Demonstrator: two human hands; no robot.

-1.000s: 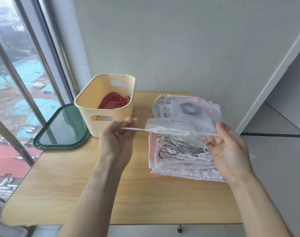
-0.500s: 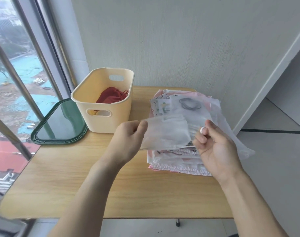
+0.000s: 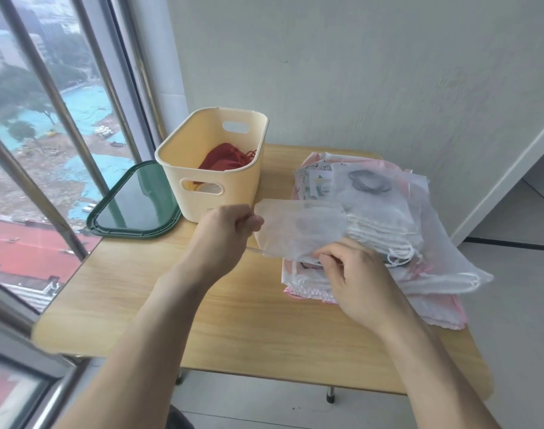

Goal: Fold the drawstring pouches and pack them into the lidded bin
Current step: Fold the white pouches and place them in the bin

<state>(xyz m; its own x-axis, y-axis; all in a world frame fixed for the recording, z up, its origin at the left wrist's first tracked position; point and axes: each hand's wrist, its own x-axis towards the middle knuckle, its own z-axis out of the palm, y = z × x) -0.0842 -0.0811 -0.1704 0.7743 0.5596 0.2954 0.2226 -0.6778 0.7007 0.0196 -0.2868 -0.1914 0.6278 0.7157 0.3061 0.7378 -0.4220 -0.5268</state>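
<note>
1. Over the worktop's middle, the left hand has a pinching grip on the left edge of a sheer white pouch.
2. Right hand, fingers curled, pinches the same pouch's lower right edge, over the pouch stack.
3. Stack lies right of centre; its sheer layers overhang the worktop's right edge.
4. Bare wood spreads below and left of both hands.
5. Cream bin, open, stands just behind the left hand; a red pouch lies inside.
6. Green lid lies flat left of the bin, beside the window rails.
</note>
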